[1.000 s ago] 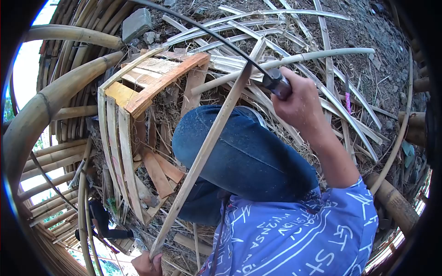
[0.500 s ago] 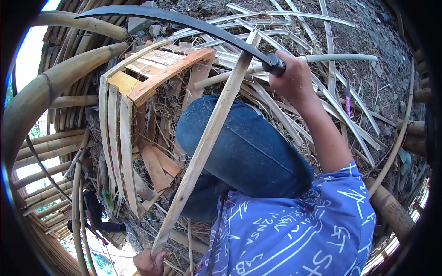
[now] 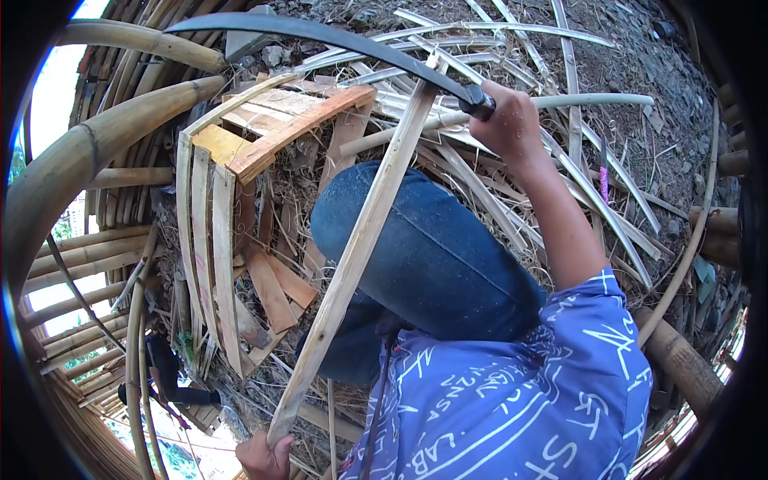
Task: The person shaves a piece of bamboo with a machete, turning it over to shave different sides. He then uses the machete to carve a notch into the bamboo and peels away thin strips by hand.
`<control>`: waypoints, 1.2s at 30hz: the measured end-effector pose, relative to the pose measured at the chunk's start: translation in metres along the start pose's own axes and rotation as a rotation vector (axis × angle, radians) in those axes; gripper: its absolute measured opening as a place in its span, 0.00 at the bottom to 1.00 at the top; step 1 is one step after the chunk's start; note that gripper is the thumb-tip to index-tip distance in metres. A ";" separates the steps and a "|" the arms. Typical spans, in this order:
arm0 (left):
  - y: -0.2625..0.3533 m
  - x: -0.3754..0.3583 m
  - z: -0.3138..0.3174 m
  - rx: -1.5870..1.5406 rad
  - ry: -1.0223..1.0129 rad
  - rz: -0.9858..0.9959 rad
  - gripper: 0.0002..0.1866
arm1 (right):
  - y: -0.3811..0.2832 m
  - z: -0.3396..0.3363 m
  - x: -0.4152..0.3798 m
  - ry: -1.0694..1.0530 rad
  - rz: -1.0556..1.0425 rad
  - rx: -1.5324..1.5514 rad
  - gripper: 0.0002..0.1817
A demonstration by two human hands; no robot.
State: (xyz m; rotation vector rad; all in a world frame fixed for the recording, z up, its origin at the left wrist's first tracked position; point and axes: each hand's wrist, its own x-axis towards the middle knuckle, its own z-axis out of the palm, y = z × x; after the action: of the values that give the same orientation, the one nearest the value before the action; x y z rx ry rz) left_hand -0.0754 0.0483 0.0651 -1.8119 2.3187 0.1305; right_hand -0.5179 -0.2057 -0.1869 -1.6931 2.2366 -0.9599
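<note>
My right hand [image 3: 512, 124] is wrapped around the dark handle of a long curved machete [image 3: 320, 34], whose blade reaches left across the top of the view. The blade crosses the far end of a pale wooden strip [image 3: 360, 244]. That strip slants down over my bent knee in blue trousers. At the bottom of the view, my left hand [image 3: 264, 454] grips the strip's near end, thumb on top. To the left of my knee stands a slatted wooden crate [image 3: 210, 248] with an orange-brown board along its upper edge.
Long split strips [image 3: 572, 80] and curly shavings litter the ground ahead and to the right. Thick bamboo poles [image 3: 88, 148] frame the left side, and another bamboo pole [image 3: 684, 364] lies at lower right. A person in dark clothing [image 3: 168, 372] is beyond the bamboo at lower left.
The machete has shifted slightly right and down along the strip with my right hand. My left hand keeps its hold on the near end, and the view has moved a little.
</note>
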 end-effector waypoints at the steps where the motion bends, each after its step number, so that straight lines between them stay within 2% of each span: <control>1: 0.001 0.002 0.000 -0.006 -0.019 -0.014 0.12 | -0.001 -0.002 0.002 -0.015 -0.003 -0.004 0.08; 5: 0.002 -0.001 0.000 0.049 -0.006 0.028 0.12 | 0.000 0.000 0.004 -0.013 0.013 0.001 0.07; 7: 0.008 0.006 -0.004 -0.045 0.006 0.008 0.13 | 0.001 0.000 0.004 -0.002 0.001 -0.013 0.07; 9: -0.001 -0.007 -0.005 0.027 -0.056 -0.045 0.12 | 0.012 0.001 0.013 -0.082 0.089 -0.053 0.09; 11: -0.012 -0.023 -0.004 0.108 -0.108 -0.088 0.12 | 0.043 -0.008 0.031 -0.151 0.383 -0.166 0.12; 13: -0.024 -0.040 -0.005 0.023 -0.089 -0.154 0.10 | 0.102 -0.003 0.029 -0.042 0.483 -0.215 0.17; 14: -0.022 -0.046 -0.006 -0.012 -0.211 -0.286 0.07 | 0.131 0.007 0.019 0.002 0.549 -0.209 0.15; 16: -0.016 -0.043 -0.004 -0.077 -0.170 -0.297 0.07 | 0.156 0.028 -0.015 0.169 0.538 0.022 0.12; 17: -0.013 -0.038 -0.004 -0.137 -0.146 -0.268 0.07 | 0.156 0.036 -0.030 0.198 0.631 0.267 0.11; 18: -0.011 -0.032 -0.005 -0.170 -0.133 -0.333 0.07 | 0.154 0.038 -0.039 0.160 0.797 0.489 0.09; 21: -0.013 -0.009 -0.019 -0.108 -0.257 -0.233 0.08 | 0.126 0.015 -0.048 0.210 0.847 0.642 0.07; 22: -0.008 0.002 -0.022 -0.231 -0.198 -0.221 0.10 | 0.113 0.004 -0.049 0.196 0.862 0.690 0.07; 23: -0.009 0.011 -0.027 -0.220 -0.210 -0.193 0.10 | 0.103 -0.004 -0.054 0.218 0.887 0.685 0.07; 25: -0.008 0.023 -0.031 -0.165 -0.236 -0.182 0.10 | 0.085 -0.018 -0.062 0.184 0.699 0.584 0.09; 26: -0.006 0.025 -0.031 -0.143 -0.245 -0.188 0.10 | 0.077 -0.025 -0.064 0.187 0.702 0.575 0.09; 28: 0.000 0.023 -0.032 -0.101 -0.270 -0.218 0.11 | 0.057 -0.038 -0.071 0.104 0.308 0.421 0.10; 29: 0.003 0.021 -0.033 -0.078 -0.279 -0.235 0.11 | 0.032 -0.053 -0.065 -0.001 0.346 0.441 0.08; 31: 0.003 0.016 -0.033 -0.063 -0.270 -0.247 0.11 | -0.003 -0.072 -0.058 -0.065 0.210 0.394 0.05; 32: -0.003 0.009 -0.030 -0.045 -0.242 -0.231 0.12 | -0.009 -0.072 -0.056 -0.067 0.212 0.396 0.05; 34: -0.005 0.004 -0.030 -0.029 -0.216 -0.214 0.12 | -0.013 -0.071 -0.053 -0.112 0.029 0.116 0.06; 36: -0.003 -0.002 -0.031 0.146 -0.212 -0.229 0.12 | -0.008 -0.069 -0.048 -0.144 0.038 0.085 0.07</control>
State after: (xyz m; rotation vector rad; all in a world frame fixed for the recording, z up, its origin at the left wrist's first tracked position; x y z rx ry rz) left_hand -0.0748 0.0435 0.0962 -1.8737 1.9133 0.1108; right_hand -0.5301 -0.1366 -0.1398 -1.6235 2.0981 -0.8812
